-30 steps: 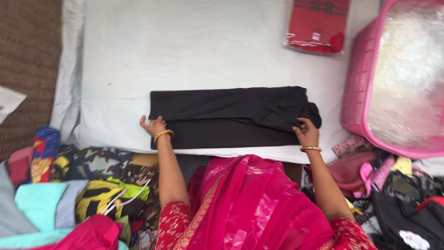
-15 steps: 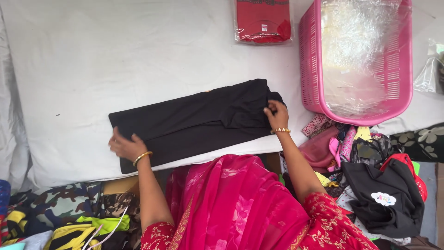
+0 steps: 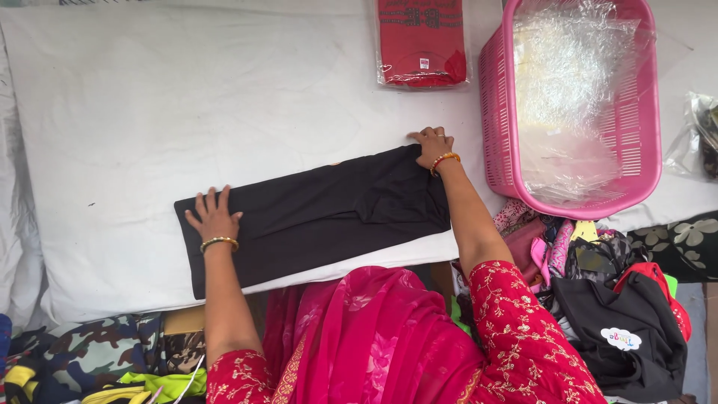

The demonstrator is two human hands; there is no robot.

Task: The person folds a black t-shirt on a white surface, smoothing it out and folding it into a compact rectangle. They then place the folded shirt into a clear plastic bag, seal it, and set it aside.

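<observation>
Black garment [image 3: 314, 217]: folded into a long, narrow band, lying flat and slightly slanted on the white padded counter [image 3: 187, 112], near its front edge. Fabric is plain, matte, soft; a folded-over layer shows as a darker flap toward the right end. A few creases remain there; the left part lies smooth.

Left hand [image 3: 213, 217]: flat, fingers spread, palm pressed on the garment's left end. Its grip is wide; it holds nothing, only pins the cloth down. A gold bangle sits at the wrist.

Right hand [image 3: 432, 144]: resting on the garment's upper right corner, fingers curled loosely over the edge; whether it pinches the cloth cannot be told. Bangle at the wrist.

Step in hand, as judged: flattening the folded band. A further fold would call for one end to be lifted while the other stays pinned.

Surroundings: a red garment in a clear packet [image 3: 420, 41] at the counter's far edge, well apart; a pink plastic basket [image 3: 493, 97] holding crumpled clear wrapping, just beside the right hand; heaps of mixed clothing [image 3: 613, 299] below the counter on both sides.
</observation>
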